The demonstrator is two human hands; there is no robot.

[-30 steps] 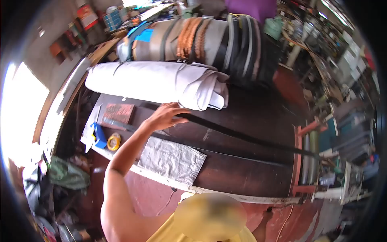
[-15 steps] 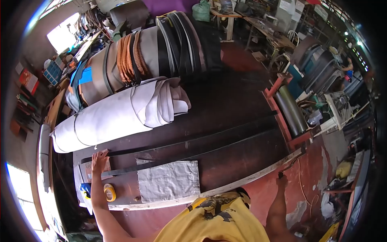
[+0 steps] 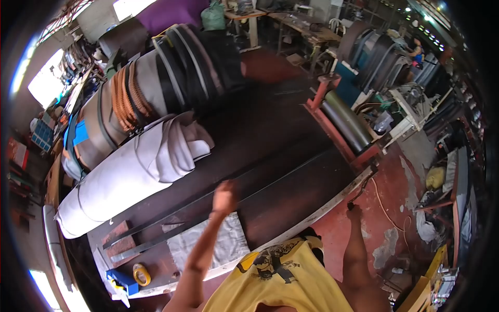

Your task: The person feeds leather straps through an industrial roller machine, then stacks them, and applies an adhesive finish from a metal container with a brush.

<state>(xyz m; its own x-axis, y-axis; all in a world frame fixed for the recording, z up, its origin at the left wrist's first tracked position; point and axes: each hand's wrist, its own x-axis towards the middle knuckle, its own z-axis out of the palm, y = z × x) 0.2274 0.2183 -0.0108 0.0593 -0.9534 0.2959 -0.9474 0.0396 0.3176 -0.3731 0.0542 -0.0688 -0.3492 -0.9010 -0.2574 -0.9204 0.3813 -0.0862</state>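
Observation:
Two long black strips (image 3: 156, 224) run across the dark table (image 3: 270, 130) toward a roller (image 3: 347, 122) in a red frame. My left hand (image 3: 225, 197) is above the strips near the table's middle. Motion smears its fingers, and I cannot make out anything in them. Down at the right, off the table's front edge, my right hand (image 3: 355, 210) is closed round a crank handle (image 3: 358, 196) below the roller frame. A reddish flat block (image 3: 120, 240) lies under the strips' left ends. A pale cloth (image 3: 228, 240) is spread below my left forearm.
A roll of yellow tape (image 3: 141, 274) and a blue object (image 3: 122, 281) lie at the front left corner. A white rolled sheet (image 3: 119, 182) and a large bundle with brown braided cords (image 3: 127, 96) fill the table's back left. An orange cord (image 3: 387, 208) hangs at the right.
My left hand has lifted from the strips' left ends and moved right to mid-table. My right hand stays at the crank handle. The view has turned to the right.

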